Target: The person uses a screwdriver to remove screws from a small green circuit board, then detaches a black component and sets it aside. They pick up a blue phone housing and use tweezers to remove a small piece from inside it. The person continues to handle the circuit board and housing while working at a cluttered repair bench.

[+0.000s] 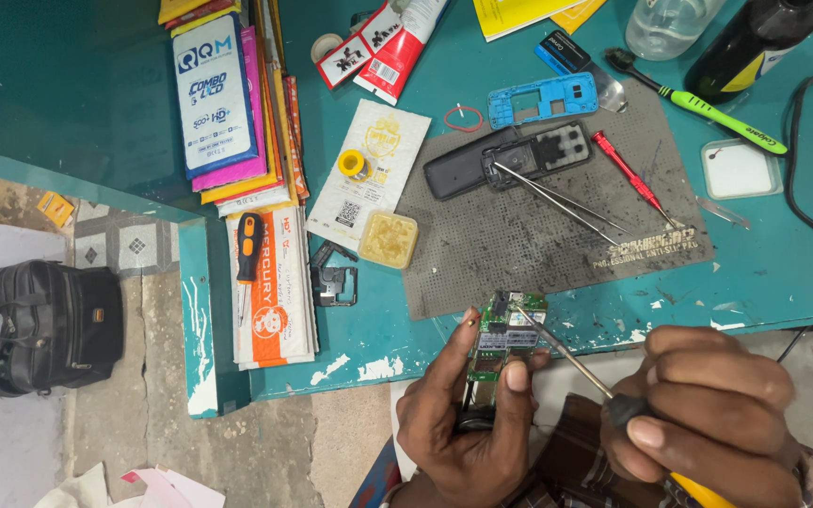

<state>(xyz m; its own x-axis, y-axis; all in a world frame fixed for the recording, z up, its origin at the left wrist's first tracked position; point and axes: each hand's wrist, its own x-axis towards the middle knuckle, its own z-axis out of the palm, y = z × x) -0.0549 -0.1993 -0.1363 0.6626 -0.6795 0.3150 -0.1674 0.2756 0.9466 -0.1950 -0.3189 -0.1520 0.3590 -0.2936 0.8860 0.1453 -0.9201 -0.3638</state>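
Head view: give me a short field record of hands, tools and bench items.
left hand: holds a green circuit board upright between thumb and fingers
right hand: grip closed on a screwdriver, tip on the board
work mat: grey, carries a black phone housing, tweezers, a red screwdriver
blue phone frame: at the mat's top edge
flux tin: left of the mat
table: teal, paint chipped at the front edge

Your left hand [468, 414] holds the circuit board [505, 334] just before the tabletop [783, 273] edge, your right hand [717, 419] to its right. Behind the board lies the mat [538, 245], bearing tweezers [557, 199] and a phone shell [505, 160].
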